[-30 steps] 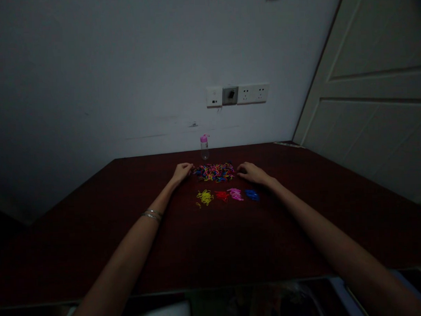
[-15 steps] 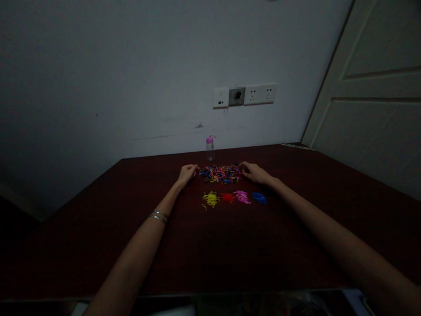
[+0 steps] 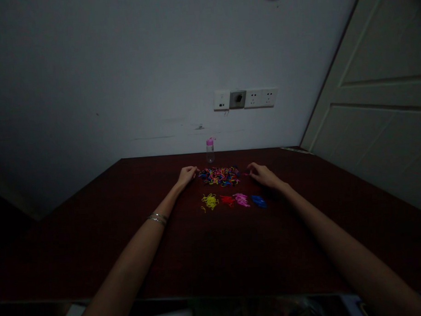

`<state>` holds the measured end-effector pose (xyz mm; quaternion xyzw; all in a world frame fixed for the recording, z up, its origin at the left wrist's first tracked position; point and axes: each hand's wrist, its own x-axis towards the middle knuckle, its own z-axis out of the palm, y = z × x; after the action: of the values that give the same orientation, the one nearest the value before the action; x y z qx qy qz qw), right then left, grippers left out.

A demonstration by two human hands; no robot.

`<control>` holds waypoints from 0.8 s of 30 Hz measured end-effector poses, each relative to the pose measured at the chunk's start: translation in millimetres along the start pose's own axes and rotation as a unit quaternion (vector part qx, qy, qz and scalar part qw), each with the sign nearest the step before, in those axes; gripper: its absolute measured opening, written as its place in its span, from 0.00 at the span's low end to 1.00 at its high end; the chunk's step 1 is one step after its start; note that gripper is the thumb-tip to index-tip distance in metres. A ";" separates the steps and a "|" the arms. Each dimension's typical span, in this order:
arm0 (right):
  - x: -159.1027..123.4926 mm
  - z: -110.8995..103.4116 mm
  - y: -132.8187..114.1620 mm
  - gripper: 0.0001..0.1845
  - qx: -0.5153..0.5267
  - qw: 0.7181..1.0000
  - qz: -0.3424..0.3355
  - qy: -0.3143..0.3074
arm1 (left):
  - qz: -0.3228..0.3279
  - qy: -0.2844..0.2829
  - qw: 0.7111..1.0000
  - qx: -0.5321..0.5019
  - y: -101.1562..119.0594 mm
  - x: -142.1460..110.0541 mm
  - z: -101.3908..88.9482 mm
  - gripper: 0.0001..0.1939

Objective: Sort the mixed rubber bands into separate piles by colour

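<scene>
A mixed pile of small coloured rubber bands [image 3: 219,176] lies on the dark red table. At its left edge rests my left hand [image 3: 187,175], fingers curled together; whatever is between the fingertips is too small to make out. My right hand [image 3: 262,174] is just right of the pile, its fingers pinched on a thin pinkish-red band [image 3: 244,174] that stretches toward the pile. Nearer to me, four single-colour groups sit in a row: yellow bands [image 3: 210,201], red bands [image 3: 227,200], pink bands [image 3: 241,200] and blue bands [image 3: 258,201].
Behind the pile stands a clear bottle [image 3: 210,155] with a pink cap. The wall beyond carries a row of sockets [image 3: 245,98]. A pale panelled door [image 3: 378,124] is to the right. The table's front edge [image 3: 208,297] runs below my forearms.
My right hand has moved right, away from the pile, and a pinkish-red band now shows at its fingertips. The left hand has stayed at the pile's left edge.
</scene>
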<state>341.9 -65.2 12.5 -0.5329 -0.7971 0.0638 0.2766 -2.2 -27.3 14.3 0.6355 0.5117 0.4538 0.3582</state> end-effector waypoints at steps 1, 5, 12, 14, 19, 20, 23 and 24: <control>0.6 0.7 -3.0 0.14 0.023 1.000 -0.008 0.008 | 0.003 0.001 1.000 0.002 -0.2 -0.2 0.0 0.17; 4.0 1.8 -22.2 0.14 0.114 0.993 -0.015 0.042 | 0.025 0.019 0.999 0.026 3.0 -2.2 2.1 0.16; 6.8 -3.6 -60.8 0.16 0.305 0.952 0.004 0.038 | 0.179 -0.108 0.968 0.142 46.1 -14.6 29.9 0.17; 6.0 -4.3 -70.9 0.16 0.346 0.938 0.001 0.022 | 0.208 -0.166 0.952 0.150 60.4 -21.5 41.9 0.20; 3.1 -3.5 -87.2 0.17 0.376 0.926 -0.013 -0.022 | 0.241 -0.190 0.941 0.144 73.5 -31.6 60.8 0.18; 3.0 -3.1 -88.3 0.17 0.375 0.927 -0.014 -0.028 | 0.234 -0.190 0.943 0.141 73.2 -31.7 61.7 0.17; 3.6 -1.7 -87.5 0.18 0.370 0.928 -0.010 -0.041 | 0.205 -0.192 0.952 0.124 71.8 -30.6 60.4 0.15; 4.0 -1.4 -86.3 0.18 0.367 0.929 -0.007 -0.044 | 0.199 -0.192 0.954 0.118 71.6 -30.2 59.3 0.15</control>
<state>271.2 -98.5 49.4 -0.3850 -0.7334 0.3731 0.4180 75.1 -72.0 54.2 0.8373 0.3465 0.3214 0.2748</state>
